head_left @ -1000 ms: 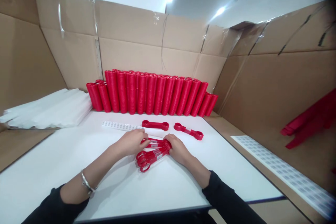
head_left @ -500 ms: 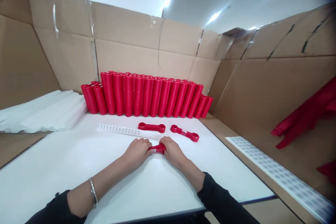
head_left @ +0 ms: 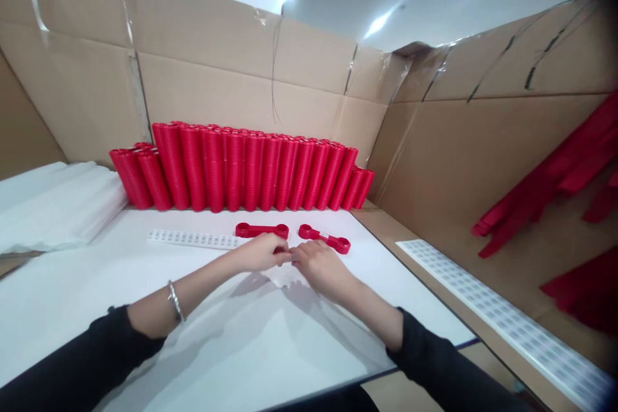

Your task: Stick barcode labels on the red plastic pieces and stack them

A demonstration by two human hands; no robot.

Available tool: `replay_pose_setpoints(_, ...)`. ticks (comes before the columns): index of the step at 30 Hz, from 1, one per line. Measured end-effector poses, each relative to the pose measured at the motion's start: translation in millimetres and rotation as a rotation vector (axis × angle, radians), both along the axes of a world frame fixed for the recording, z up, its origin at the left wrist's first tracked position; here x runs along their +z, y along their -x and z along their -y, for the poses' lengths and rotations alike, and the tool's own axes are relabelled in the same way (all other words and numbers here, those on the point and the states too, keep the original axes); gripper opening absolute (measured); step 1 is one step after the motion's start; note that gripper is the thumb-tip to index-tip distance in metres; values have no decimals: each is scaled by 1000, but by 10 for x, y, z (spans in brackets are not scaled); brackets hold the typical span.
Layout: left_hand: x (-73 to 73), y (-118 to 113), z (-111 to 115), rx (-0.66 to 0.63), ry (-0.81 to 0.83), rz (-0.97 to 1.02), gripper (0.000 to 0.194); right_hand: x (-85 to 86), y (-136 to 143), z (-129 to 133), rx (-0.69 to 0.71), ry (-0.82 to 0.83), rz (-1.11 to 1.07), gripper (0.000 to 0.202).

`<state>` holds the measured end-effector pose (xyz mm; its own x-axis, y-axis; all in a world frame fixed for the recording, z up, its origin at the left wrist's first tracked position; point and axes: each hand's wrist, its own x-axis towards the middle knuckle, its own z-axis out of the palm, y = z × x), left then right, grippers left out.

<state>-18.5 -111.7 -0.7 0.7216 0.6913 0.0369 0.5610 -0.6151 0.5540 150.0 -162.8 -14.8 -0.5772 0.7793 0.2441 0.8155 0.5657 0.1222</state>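
Red and white, worked close in

Watching through the head view, I have the left hand (head_left: 263,251) and the right hand (head_left: 322,269) meeting over the bench (head_left: 82,299), fingers curled and their tips drawn close to one another. Either grip could be pinching something thin, but the fingers hide it, so I cannot tell what, if anything, each one holds. At six o'clock from the tips shows a pale patch (head_left: 282,277) with a ragged lower edge (a thin sheet, perhaps, or only bright surface between shadows).

Two red pieces lie beyond: the left red bar (head_left: 261,230) at eleven o'clock, its near edge partly behind the left hand, and the right red bar (head_left: 328,239) at two, a small label on its middle, apart from the first. Toward nine lies the label strip (head_left: 193,238); farther back, around eleven, stands the row of red stacks (head_left: 234,167).

I judge the step in hand to be fine two-handed fingertip work, with both bars set aside. To my mind the next move calls for a light, even pinch, and knuckles kept clear of the nearer bar.
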Motion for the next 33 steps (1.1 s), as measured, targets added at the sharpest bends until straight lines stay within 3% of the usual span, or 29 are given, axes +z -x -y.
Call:
replay_pose_setpoints(3,153,-69,-329,-36,74,134,36,189,-242,-183,-68,83,-31,19)
replay_pose_setpoints(6,201,27,-686,66,34,200,41,327,-552,-428,-172,173,-201,18)
replay_pose_setpoints(8,155,125,-873,161,-69,73,39,357,-751,-616,-272,220,-212,20)
replay_pose_setpoints(10,71,193,-980,163,-182,-139,37,341,-895,-790,-319,253,-178,19)
replay_pose_setpoints(13,-46,202,-1003,98,-275,-383,30,281,-976,-967,-353,346,-104,18)
replay_pose_setpoints(16,-97,151,-969,99,-268,-460,24,235,-968,-1034,-319,439,-71,17)
replay_pose_setpoints(26,-53,120,-1004,61,-160,-495,19,243,-984,-1096,-351,524,-28,13)
replay_pose_setpoints(33,-139,225,-1180,61,-141,-384,19,283,-925,-1033,-429,581,-17,8)
